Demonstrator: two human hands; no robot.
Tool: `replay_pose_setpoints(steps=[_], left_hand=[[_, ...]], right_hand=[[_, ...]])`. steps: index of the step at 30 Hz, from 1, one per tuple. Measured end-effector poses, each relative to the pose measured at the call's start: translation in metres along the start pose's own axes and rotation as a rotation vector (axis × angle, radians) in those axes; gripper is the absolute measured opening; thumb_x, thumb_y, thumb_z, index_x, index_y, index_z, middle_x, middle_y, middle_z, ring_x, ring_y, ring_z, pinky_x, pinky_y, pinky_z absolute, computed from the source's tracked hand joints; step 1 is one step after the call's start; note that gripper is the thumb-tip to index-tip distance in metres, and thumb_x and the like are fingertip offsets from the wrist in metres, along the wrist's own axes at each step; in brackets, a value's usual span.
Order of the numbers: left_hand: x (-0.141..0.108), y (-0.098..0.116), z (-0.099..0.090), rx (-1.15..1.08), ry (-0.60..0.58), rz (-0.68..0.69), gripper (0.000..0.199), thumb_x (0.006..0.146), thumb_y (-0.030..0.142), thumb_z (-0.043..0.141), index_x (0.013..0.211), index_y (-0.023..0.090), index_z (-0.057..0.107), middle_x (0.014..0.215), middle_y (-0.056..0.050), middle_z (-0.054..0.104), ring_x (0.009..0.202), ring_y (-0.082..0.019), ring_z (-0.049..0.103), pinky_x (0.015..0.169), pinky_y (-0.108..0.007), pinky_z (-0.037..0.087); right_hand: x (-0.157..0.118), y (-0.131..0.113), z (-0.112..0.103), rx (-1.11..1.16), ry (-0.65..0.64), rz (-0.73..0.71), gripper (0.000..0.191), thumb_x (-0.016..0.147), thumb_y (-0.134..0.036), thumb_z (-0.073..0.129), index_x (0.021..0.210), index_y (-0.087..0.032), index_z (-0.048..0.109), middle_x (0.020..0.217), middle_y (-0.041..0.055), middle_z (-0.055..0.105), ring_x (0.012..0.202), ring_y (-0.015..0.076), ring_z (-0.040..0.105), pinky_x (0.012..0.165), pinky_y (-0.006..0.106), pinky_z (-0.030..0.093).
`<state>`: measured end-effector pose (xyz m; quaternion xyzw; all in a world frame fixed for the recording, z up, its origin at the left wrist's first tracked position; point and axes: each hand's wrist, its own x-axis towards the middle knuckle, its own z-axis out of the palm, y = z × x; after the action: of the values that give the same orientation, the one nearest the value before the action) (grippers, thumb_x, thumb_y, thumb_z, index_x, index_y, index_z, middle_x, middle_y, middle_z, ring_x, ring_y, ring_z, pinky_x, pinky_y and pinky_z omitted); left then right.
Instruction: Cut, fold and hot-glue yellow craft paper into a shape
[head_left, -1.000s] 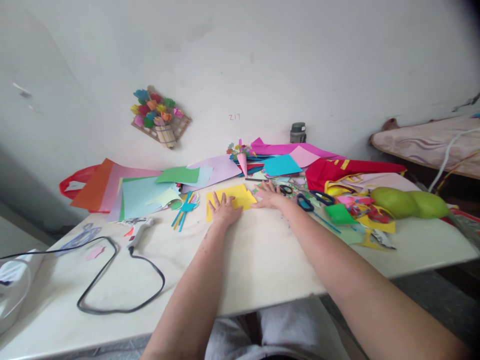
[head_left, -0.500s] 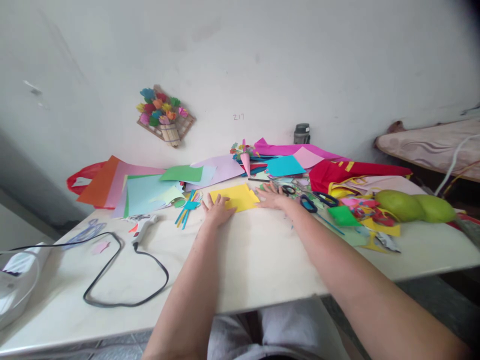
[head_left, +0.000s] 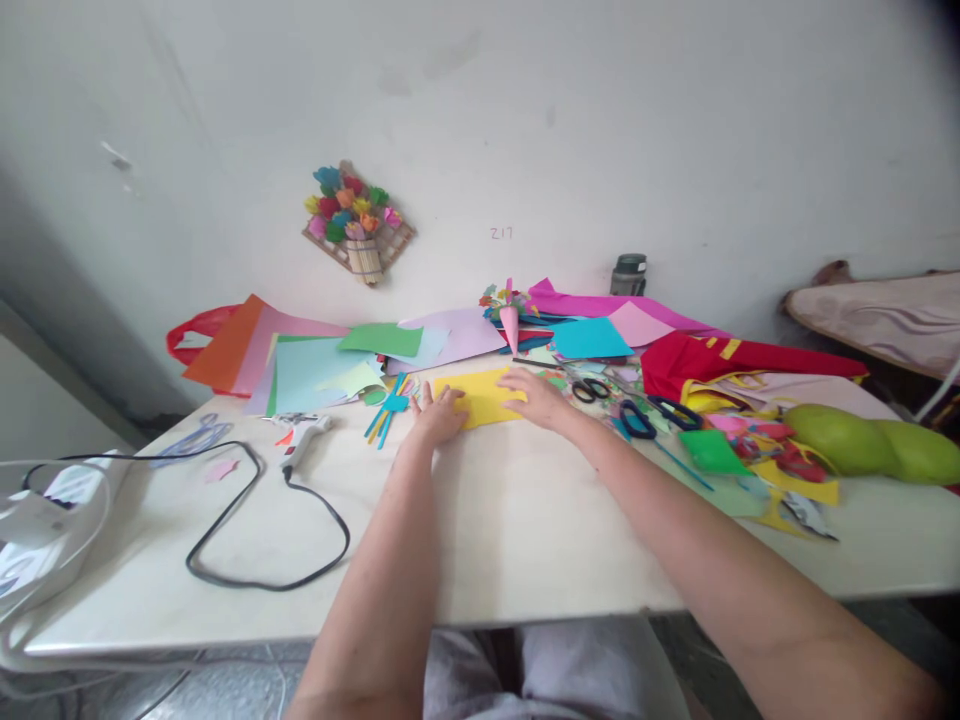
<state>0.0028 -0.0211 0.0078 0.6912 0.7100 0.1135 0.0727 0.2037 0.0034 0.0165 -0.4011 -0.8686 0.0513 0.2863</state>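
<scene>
A yellow paper sheet (head_left: pixel 486 397) lies flat on the pale table (head_left: pixel 517 530), between my two hands. On its left edge rests my left hand (head_left: pixel 440 414), open, with the fingers apart. My right hand (head_left: pixel 534 396) is open over the sheet's right edge, its fingertips touching the paper. Left of my left hand is a bundle of blue and yellow paper strips (head_left: pixel 390 408). Black-handled scissors (head_left: pixel 590 390) lie just right of my right hand.
A glue gun (head_left: pixel 306 438) with a looping black cord and a power strip (head_left: pixel 64 520) are at the left. Coloured sheets (head_left: pixel 315 370) line the back. Dark blue scissors (head_left: pixel 637 420), paper scraps and green fruit (head_left: pixel 840 440) lie right.
The whole view has shifted, so the table things appear further right. My right hand has moved inward from beside the yellow sheet onto its right edge. My left hand stays at the left edge.
</scene>
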Motion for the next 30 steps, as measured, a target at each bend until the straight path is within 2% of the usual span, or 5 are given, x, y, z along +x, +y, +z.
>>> replay_pose_setpoints(steps=[6, 13, 21, 26, 30], left_hand=[[0.004, -0.008, -0.009, -0.207, 0.135, -0.015, 0.036, 0.079, 0.025, 0.039, 0.113, 0.020, 0.050, 0.116, -0.008, 0.057, 0.112, -0.020, 0.048, 0.094, -0.034, 0.034], [0.000, -0.013, -0.019, -0.256, 0.133, -0.033, 0.028, 0.076, 0.029, 0.045, 0.097, 0.017, 0.061, 0.097, -0.008, 0.066, 0.087, -0.018, 0.060, 0.073, -0.024, 0.044], [-0.013, -0.031, -0.011, -0.397, 0.103, 0.075, 0.028, 0.073, 0.040, 0.050, 0.087, 0.021, 0.064, 0.099, -0.003, 0.066, 0.097, -0.019, 0.057, 0.083, -0.027, 0.043], [-0.025, -0.031, -0.007, -0.352, 0.102, 0.136, 0.028, 0.064, 0.045, 0.060, 0.081, 0.023, 0.065, 0.126, -0.001, 0.050, 0.130, -0.025, 0.019, 0.104, -0.037, 0.022], [-0.025, -0.032, -0.007, -0.329, 0.107, 0.125, 0.024, 0.062, 0.041, 0.064, 0.080, 0.024, 0.065, 0.131, 0.000, 0.045, 0.131, -0.024, 0.015, 0.105, -0.036, 0.021]], right_hand=[[0.016, -0.042, 0.011, -0.184, -0.346, -0.150, 0.034, 0.073, -0.015, 0.054, 0.105, -0.025, 0.063, 0.109, 0.0030, 0.059, 0.096, 0.0182, 0.055, 0.078, 0.025, 0.041], [0.023, -0.054, 0.018, -0.374, -0.395, -0.131, 0.021, 0.076, -0.021, 0.052, 0.088, -0.025, 0.069, 0.094, 0.0044, 0.065, 0.090, 0.0199, 0.058, 0.069, 0.025, 0.040], [0.016, -0.047, 0.026, -0.261, -0.280, -0.091, 0.021, 0.079, -0.020, 0.046, 0.083, -0.024, 0.067, 0.094, 0.0033, 0.063, 0.092, 0.0176, 0.055, 0.069, 0.024, 0.039], [0.017, -0.036, 0.033, -0.072, -0.237, -0.026, 0.015, 0.077, -0.020, 0.051, 0.079, -0.021, 0.066, 0.092, 0.0016, 0.063, 0.091, 0.0144, 0.054, 0.075, 0.022, 0.039], [0.019, -0.027, 0.041, 0.053, -0.217, -0.008, 0.012, 0.074, -0.018, 0.055, 0.074, -0.019, 0.067, 0.089, 0.0017, 0.064, 0.087, 0.0136, 0.056, 0.075, 0.023, 0.041]])
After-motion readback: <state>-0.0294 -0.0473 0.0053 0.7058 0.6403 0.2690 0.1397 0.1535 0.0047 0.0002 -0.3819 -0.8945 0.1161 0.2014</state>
